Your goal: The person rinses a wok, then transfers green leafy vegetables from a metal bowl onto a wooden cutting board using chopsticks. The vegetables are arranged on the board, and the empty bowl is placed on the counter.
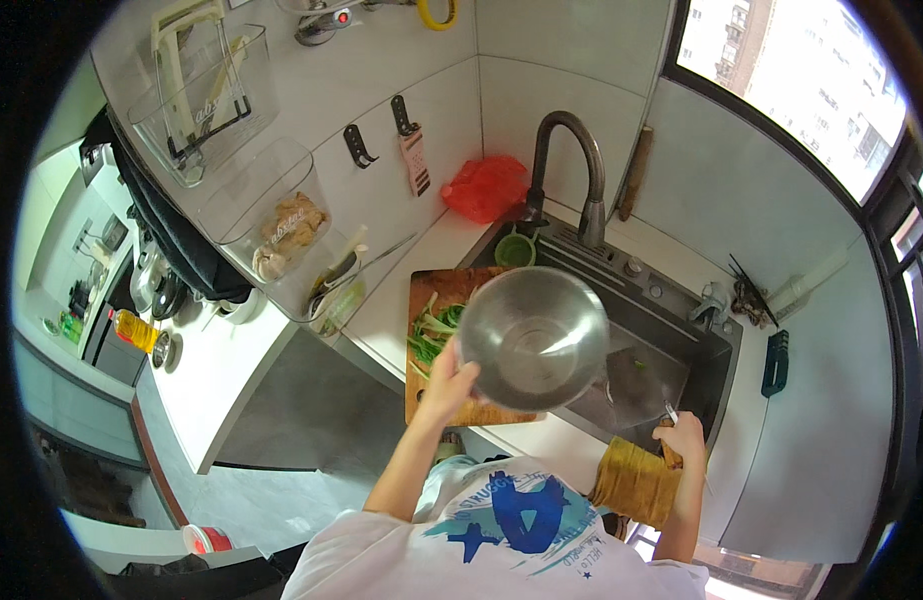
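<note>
A stainless steel bowl (pixel 535 337) is tilted so that its inside faces up towards me, and my left hand (pixel 450 394) grips its near left rim. Under the bowl lies a wooden cutting board (pixel 424 289) with leafy green vegetables (pixel 433 330), partly hidden. My right hand (pixel 682 436) is at the near right corner of the sink, its fingers closed on a yellow-brown cloth (pixel 637 480) that hangs over the counter's front edge. A thin pale object (pixel 670 410) shows beside those fingers; what it is I cannot tell.
The dark sink (pixel 645 382) has an arched faucet (pixel 570 124) at its back. A green strainer (pixel 515 249) sits in the sink's far left corner, near a red plastic bag (pixel 485 189). Clear wall bins (pixel 259 225) hang at left. Beyond stands an oil bottle (pixel 135 332) on another counter.
</note>
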`<state>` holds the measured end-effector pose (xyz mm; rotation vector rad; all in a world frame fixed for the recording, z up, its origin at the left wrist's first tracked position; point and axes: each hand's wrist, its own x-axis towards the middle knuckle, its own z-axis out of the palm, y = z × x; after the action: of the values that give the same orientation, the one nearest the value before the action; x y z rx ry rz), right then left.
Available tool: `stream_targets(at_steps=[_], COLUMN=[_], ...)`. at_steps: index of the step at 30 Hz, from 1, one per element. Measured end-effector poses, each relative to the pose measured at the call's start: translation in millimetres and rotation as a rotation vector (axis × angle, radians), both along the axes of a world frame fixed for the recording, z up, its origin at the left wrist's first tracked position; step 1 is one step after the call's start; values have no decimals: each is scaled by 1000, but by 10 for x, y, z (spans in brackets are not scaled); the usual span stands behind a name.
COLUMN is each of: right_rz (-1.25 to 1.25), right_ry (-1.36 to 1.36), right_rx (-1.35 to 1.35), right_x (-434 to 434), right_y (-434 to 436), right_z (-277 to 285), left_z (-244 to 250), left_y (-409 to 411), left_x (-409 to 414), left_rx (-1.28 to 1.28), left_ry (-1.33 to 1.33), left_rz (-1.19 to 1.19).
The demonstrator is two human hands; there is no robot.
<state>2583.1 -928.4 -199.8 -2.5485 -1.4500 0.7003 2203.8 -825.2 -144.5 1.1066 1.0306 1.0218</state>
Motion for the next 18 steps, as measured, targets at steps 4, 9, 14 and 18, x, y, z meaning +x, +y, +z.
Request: stream_targets(at_steps=[4,9,14,18], right_rz=[162,456,584,637], right_ry=[166,57,-95,-107], right_rx=[176,462,450,437], right_x=[-210,-846,-1229,-1375], right_y=[108,510,815,906], right_z=[287,630,781,781], left_z=[176,255,288,278], left_y=[-350,-442,-222,-105], left_x=[-482,-826,-682,-633], left_rx=[-93,18,186,141], left_ry=[-7,120,169,33], left_rz=[339,462,527,517])
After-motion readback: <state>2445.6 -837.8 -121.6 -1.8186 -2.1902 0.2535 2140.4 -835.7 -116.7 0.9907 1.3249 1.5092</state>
